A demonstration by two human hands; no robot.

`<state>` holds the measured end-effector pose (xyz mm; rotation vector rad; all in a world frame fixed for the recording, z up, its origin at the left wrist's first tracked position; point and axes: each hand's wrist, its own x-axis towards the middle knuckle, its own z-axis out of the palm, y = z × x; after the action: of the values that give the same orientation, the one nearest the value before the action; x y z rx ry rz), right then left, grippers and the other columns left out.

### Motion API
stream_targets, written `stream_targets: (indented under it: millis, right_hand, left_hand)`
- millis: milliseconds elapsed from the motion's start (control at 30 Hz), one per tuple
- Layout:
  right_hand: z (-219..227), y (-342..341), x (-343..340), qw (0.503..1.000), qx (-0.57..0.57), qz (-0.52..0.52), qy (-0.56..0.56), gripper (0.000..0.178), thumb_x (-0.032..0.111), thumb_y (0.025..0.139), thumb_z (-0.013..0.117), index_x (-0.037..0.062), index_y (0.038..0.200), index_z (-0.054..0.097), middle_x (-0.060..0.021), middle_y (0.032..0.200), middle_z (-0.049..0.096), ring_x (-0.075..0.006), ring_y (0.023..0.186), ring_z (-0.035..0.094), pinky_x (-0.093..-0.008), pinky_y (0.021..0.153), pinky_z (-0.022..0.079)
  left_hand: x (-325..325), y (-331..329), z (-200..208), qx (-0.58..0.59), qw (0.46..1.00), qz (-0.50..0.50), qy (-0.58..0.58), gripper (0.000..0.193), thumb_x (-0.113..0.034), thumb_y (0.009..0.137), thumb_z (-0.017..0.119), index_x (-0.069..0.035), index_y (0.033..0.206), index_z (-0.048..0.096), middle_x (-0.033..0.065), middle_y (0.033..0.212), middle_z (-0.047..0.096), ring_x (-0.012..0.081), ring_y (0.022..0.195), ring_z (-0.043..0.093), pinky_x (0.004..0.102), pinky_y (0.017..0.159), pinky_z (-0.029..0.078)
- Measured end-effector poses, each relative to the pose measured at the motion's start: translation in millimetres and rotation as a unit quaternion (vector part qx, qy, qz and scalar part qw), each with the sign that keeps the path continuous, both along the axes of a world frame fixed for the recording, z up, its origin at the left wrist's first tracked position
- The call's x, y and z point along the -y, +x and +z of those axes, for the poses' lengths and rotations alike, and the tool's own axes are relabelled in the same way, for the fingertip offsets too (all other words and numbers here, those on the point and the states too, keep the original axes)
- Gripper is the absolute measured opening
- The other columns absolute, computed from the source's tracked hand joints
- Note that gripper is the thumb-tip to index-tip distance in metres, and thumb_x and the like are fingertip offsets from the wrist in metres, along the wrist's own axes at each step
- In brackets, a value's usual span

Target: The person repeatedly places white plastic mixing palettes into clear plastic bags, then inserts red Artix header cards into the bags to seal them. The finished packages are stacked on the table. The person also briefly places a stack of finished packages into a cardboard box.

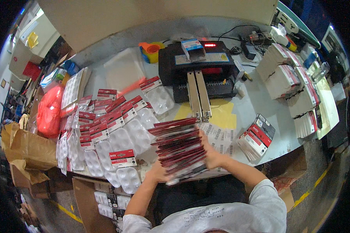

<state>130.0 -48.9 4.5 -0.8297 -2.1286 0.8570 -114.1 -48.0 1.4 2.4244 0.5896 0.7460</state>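
Note:
Between my two hands is a thick stack of red-and-white cardboard header cards (179, 147), raised over the table's near edge with their edges fanned upward. My left hand (156, 173) closes on the stack's lower left side, and my right hand (210, 152) presses against its right side. Parts of the fingers are hidden behind the cards. To the left lies a spread of white plastic paint palettes (128, 179), many in clear bags with red-and-white header cards (122, 158). A smaller bundle of header cards (256, 138) rests to the right of my right hand.
A black machine (198, 58) with a metal rail (198, 95) stands at the back centre. Tall stacks of cards (286, 83) fill the right side. Sheets of barcode labels (221, 136) lie beneath it. A red plastic bag (49, 110) and brown paper (25, 149) are at left.

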Motion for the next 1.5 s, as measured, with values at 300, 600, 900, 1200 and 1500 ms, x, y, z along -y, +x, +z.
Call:
stream_targets:
  millis: [300,600,900,1200,1500]
  right_hand:
    - [7,8,-4,0.998,0.046,0.049,0.004,0.151,0.048,0.047,0.085,-0.0026,0.137,-0.025,-0.0305,0.147,-0.011,-0.0426,0.138,-0.003,-0.0499,0.11,0.005]
    - [-6,0,5,0.998,0.046,0.052,0.011,0.141,0.033,0.048,0.081,0.0009,0.141,-0.021,-0.0267,0.149,-0.014,-0.0423,0.139,-0.004,-0.0534,0.108,0.008]
    - [-3,-6,-4,1.0,0.008,0.019,-0.004,0.145,0.053,0.047,0.084,0.0078,0.144,-0.013,-0.0259,0.149,-0.012,-0.0464,0.137,0.0,-0.0649,0.098,0.021]
    - [-12,-11,9,0.998,-0.047,-0.026,-0.017,0.136,0.055,0.049,0.083,0.0134,0.146,-0.002,-0.0267,0.148,-0.001,-0.0456,0.136,0.009,-0.0638,0.1,0.02]
    - [-14,-15,9,0.99,-0.135,-0.032,0.019,0.128,0.053,0.048,0.083,0.0152,0.146,0.011,-0.0239,0.149,0.003,-0.0458,0.136,0.011,-0.061,0.102,0.022]
  left_hand:
    - [5,-15,6,0.062,0.988,0.076,-0.118,0.06,-0.037,0.069,0.067,-0.011,0.121,0.056,0.0136,0.128,0.05,0.0335,0.12,0.043,0.0456,0.102,0.032]
    - [0,-7,1,0.069,0.986,0.081,-0.128,0.063,-0.037,0.068,0.069,-0.01,0.122,0.054,0.0137,0.128,0.05,0.0332,0.12,0.043,0.0453,0.103,0.032]
    - [-2,9,5,0.069,0.974,0.123,-0.179,0.066,-0.037,0.067,0.07,-0.009,0.123,0.052,0.0139,0.129,0.049,0.0329,0.12,0.043,0.0451,0.103,0.031]
    - [4,16,15,0.053,0.956,0.175,-0.228,0.069,-0.037,0.065,0.071,-0.009,0.124,0.05,0.014,0.129,0.049,0.0325,0.12,0.043,0.0449,0.103,0.031]
    - [0,28,22,0.034,0.941,0.226,-0.249,0.072,-0.037,0.064,0.072,-0.008,0.125,0.048,0.0142,0.129,0.048,0.0322,0.121,0.042,0.0446,0.103,0.031]
